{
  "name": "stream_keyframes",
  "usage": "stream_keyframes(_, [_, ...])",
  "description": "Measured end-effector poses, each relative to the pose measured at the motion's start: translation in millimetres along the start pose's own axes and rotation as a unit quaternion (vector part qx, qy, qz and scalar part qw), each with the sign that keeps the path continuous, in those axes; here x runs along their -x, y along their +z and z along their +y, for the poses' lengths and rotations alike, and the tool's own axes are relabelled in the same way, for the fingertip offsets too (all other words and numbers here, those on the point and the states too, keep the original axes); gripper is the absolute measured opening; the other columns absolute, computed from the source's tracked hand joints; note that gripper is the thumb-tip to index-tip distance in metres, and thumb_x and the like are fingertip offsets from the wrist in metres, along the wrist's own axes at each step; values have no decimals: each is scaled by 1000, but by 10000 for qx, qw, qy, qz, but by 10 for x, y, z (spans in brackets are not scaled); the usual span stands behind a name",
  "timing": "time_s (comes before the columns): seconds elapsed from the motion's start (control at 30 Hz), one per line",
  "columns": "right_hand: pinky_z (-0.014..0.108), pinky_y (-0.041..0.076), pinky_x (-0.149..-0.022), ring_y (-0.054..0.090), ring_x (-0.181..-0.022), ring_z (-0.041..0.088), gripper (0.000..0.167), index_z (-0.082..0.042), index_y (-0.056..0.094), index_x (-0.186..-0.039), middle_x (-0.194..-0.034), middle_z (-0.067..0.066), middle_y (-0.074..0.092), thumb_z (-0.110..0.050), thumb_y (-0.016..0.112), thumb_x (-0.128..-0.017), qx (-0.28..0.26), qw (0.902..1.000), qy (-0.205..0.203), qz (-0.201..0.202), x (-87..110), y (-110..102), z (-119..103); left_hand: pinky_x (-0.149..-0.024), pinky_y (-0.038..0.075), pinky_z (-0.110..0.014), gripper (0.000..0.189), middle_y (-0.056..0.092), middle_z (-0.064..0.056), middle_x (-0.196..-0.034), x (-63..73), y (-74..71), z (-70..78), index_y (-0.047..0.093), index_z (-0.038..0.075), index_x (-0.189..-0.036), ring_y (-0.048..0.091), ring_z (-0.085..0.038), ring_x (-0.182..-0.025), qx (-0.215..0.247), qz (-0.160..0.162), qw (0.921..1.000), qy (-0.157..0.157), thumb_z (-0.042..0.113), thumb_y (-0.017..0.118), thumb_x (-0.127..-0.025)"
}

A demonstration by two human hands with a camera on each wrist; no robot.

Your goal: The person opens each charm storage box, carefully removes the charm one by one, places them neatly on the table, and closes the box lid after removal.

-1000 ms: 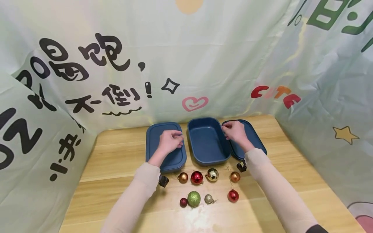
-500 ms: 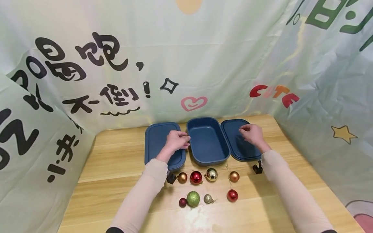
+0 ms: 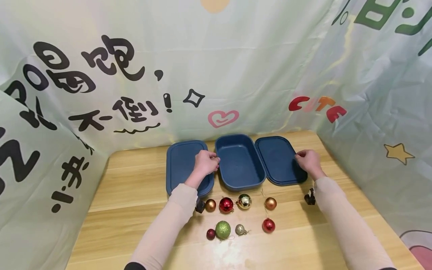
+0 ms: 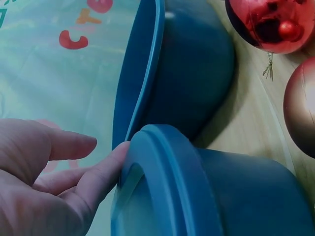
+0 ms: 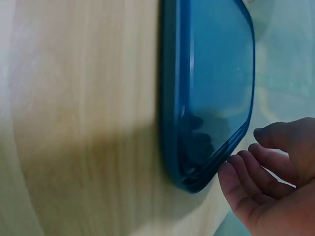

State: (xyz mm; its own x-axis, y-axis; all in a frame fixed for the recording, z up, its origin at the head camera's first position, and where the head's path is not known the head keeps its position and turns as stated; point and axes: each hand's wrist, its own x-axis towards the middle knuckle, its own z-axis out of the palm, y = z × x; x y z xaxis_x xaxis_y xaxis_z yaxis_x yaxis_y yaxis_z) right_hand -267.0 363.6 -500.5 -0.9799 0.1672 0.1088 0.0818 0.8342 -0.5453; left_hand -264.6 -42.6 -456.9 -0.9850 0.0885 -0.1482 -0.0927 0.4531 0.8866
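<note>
My left hand (image 3: 206,163) is over the right edge of a lidded blue storage box (image 3: 180,165). In the left wrist view its fingertips touch where the lid's edge meets the rim of an open blue box (image 4: 197,64); the thumb stands apart. That open box (image 3: 240,161) has nothing inside. To its right, a loose blue lid (image 3: 278,159) lies flat on the table, inner side up. My right hand (image 3: 309,163) is at the lid's right edge. Its fingertips (image 5: 229,169) touch or nearly touch that edge, and its thumb is spread away from them.
Several Christmas baubles lie in front of the boxes, among them a red bauble (image 3: 226,205), a mirrored gold bauble (image 3: 244,201), a green glitter bauble (image 3: 223,230) and a small silver bauble (image 3: 240,229). A printed cloth (image 3: 256,75) hangs behind the wooden table (image 3: 128,187).
My right hand has moved right, from the open box's right rim across the loose lid to its far edge. My left hand has shifted right, toward the gap between the boxes.
</note>
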Motion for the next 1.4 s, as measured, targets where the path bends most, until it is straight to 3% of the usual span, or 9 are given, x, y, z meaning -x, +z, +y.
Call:
stream_keyframes(0.3, [59,52,-87,65,-96,54,31,18,72,-101,-101,35,72,-11,60,-97,408,9986,283,176,27,-21,66,-70,63,-31,35,80,-19,-104,35,76,-1,71,-2,-134,77,-20,-74,-587,101,9979,251,5,69,-100])
stream_keyframes(0.47, [57,52,-89,66,-97,53,32,17,73,-100,-100,33,73,-12,60,-96,627,9972,394,67,12,23,132,-68,53,-29,35,77,-12,-80,16,121,-15,72,-1,-133,71,-18,-68,-1045,222,9937,335,5,70,-99])
stream_keyframes(0.57, [57,52,-88,66,-96,52,32,16,74,-99,-99,32,74,-12,57,-96,693,9968,398,-56,5,45,163,-76,51,-33,31,74,-9,-74,7,135,-14,75,-1,-128,70,-21,-76,-1300,257,9902,437,6,70,-98])
stream_keyframes(0.7, [55,54,-82,67,-90,49,32,13,74,-94,-94,30,74,-13,56,-93,688,9969,348,-164,-27,59,207,-89,53,-36,15,70,-7,-66,-9,145,-25,82,-1,-97,72,-24,-88,-1532,281,9862,567,7,70,-99])
stream_keyframes(0.8, [48,53,-76,66,-81,40,32,5,75,-85,-83,20,74,-19,55,-92,315,9993,191,-31,-116,128,374,-88,50,-35,26,62,-5,-57,-17,147,-36,73,4,-74,69,-23,-83,-1616,280,9846,605,7,69,-99])
stream_keyframes(0.97, [41,48,-70,64,-73,35,31,3,74,-78,-72,15,71,-19,55,-89,-213,9989,116,392,-167,87,287,-85,49,-34,15,59,0,-56,-14,137,-33,81,1,-91,66,-20,-77,-1638,324,9837,667,6,69,-98])
stream_keyframes(1.1, [36,44,-70,63,-76,35,30,10,75,-86,-81,23,73,-14,57,-89,-214,9973,363,606,-104,-55,-40,-86,50,-35,15,58,0,-56,-4,130,-26,81,-2,-98,67,-22,-78,-1631,294,9841,631,6,69,-99])
stream_keyframes(1.27, [24,41,-65,56,-70,15,30,7,76,-99,-86,18,73,-17,60,-93,-474,9936,600,830,-76,-135,-235,-89,54,-36,25,72,-5,-69,1,134,-31,79,-1,-120,73,-25,-91,-1531,279,9863,541,5,70,-98])
stream_keyframes(1.4, [16,40,-62,49,-64,-2,30,3,78,-103,-76,1,70,-19,62,-94,-669,9904,589,1055,-60,-163,-312,-82,51,-35,34,73,-7,-72,5,139,-33,73,-1,-131,69,-21,-75,-1486,217,9873,514,5,69,-98])
